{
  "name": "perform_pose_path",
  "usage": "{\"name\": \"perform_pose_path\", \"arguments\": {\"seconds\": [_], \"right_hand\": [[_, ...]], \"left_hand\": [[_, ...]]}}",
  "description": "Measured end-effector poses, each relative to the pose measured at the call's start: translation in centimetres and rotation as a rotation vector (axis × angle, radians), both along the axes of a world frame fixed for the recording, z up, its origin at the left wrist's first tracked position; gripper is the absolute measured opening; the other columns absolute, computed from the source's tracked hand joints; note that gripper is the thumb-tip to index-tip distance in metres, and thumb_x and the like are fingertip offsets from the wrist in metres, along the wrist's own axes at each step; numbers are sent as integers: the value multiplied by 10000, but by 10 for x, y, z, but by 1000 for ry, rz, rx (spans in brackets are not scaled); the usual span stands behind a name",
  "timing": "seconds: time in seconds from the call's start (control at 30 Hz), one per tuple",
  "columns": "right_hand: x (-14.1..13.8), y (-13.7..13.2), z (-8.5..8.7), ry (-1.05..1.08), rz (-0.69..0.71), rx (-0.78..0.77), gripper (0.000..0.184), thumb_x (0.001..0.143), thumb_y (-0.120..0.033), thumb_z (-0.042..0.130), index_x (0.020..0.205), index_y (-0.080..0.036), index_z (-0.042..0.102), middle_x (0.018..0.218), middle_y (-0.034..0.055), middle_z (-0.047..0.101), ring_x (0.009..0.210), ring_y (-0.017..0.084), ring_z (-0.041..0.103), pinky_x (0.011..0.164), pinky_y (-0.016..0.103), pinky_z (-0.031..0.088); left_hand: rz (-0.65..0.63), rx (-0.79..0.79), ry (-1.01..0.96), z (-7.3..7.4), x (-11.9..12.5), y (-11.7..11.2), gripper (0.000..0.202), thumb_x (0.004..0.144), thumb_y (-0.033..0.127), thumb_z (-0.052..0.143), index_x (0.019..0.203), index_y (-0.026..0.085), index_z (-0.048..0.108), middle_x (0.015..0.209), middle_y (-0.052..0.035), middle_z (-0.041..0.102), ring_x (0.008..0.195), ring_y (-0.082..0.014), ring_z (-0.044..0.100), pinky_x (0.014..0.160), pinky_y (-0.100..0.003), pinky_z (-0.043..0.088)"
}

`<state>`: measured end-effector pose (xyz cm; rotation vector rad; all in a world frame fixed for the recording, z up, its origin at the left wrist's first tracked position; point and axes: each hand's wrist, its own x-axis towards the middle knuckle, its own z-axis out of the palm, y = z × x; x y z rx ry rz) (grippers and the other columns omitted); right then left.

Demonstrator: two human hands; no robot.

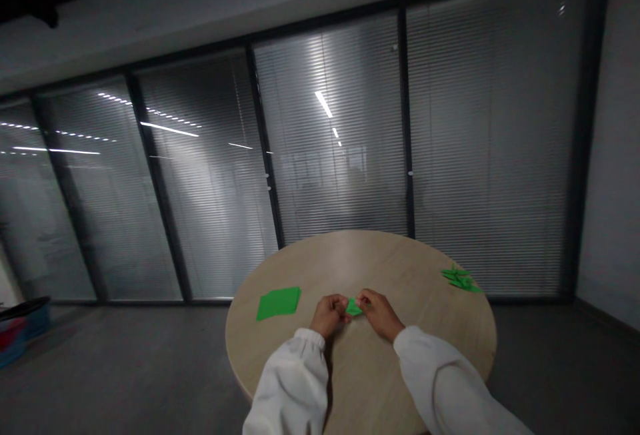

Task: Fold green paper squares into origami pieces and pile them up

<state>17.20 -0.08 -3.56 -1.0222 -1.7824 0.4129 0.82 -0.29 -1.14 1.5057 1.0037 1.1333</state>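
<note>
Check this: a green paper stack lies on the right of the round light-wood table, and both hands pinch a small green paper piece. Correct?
No: the head view shows the green paper stack on the left of the round light-wood table; the rest stands.

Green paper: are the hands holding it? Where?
Yes. The left hand and right hand pinch the small folded green paper at its two opposite ends.

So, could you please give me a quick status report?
Left hand, right hand pinching small green paper. Green paper stack on table left; folded green pieces right.
</note>
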Motion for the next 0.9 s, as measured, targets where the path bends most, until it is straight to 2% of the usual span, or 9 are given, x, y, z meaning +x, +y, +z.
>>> {"name": "perform_pose_path", "arguments": {"seconds": [0.13, 0.37, 0.47, 0.53, 0.63, 0.77, 0.9], "right_hand": [[1, -1, 0, 11, -7, -17, 126, 808, -195, 511, 719, -184, 598, 710, 8, 625, 696, 145, 570, 664, 234, 425], [-1, -6, 3, -11, 24, 14, 141, 830, -213, 501, 727, -187, 593, 726, 6, 619, 703, 143, 566, 666, 238, 430], [0, -7, 4, 21, 25, 53, 104, 829, -224, 523, 879, -198, 610, 820, 20, 630, 777, 160, 584, 721, 266, 456], [0, -9, 6, 53, 45, 84, 179, 833, -231, 529, 997, -209, 596, 887, 30, 632, 821, 167, 592, 759, 285, 469], [2, -14, 11, 53, 69, 137, 147, 862, -248, 511, 961, -212, 615, 905, 39, 635, 839, 172, 594, 776, 294, 472], [4, -17, 15, 40, 57, 168, 159, 880, -282, 519, 909, -219, 663, 871, 43, 652, 844, 185, 604, 776, 307, 478], [4, -15, 14, 48, 63, 178, 184, 877, -292, 541, 956, -241, 700, 885, 49, 673, 853, 192, 623, 787, 326, 497]], "left_hand": [[4, 16, 37, 3, 0, -3, 406, 583, 516, 731, 636, 126, 631, 581, -21, 603, 518, -129, 551, 512, -243, 452], [50, 113, 112, 7, -3, -4, 341, 585, 448, 748, 565, 125, 640, 492, -10, 575, 462, -108, 493, 484, -218, 375], [64, 122, 92, 7, -3, -3, 349, 579, 452, 756, 562, 121, 647, 490, -10, 575, 463, -107, 487, 492, -218, 374], [52, 95, 56, 6, -2, -2, 374, 561, 475, 765, 574, 117, 656, 496, -9, 579, 473, -110, 493, 502, -223, 387], [14, 48, -9, 6, -1, -2, 404, 538, 492, 778, 624, 110, 679, 531, -17, 605, 503, -120, 517, 531, -233, 414], [-8, 85, -38, 9, 0, -3, 352, 542, 405, 796, 721, 119, 698, 626, -40, 663, 587, -147, 567, 584, -241, 427], [77, 204, 11, 13, 1, -6, 297, 553, 289, 785, 792, 154, 673, 714, -38, 691, 712, -177, 612, 649, -239, 434]]}}
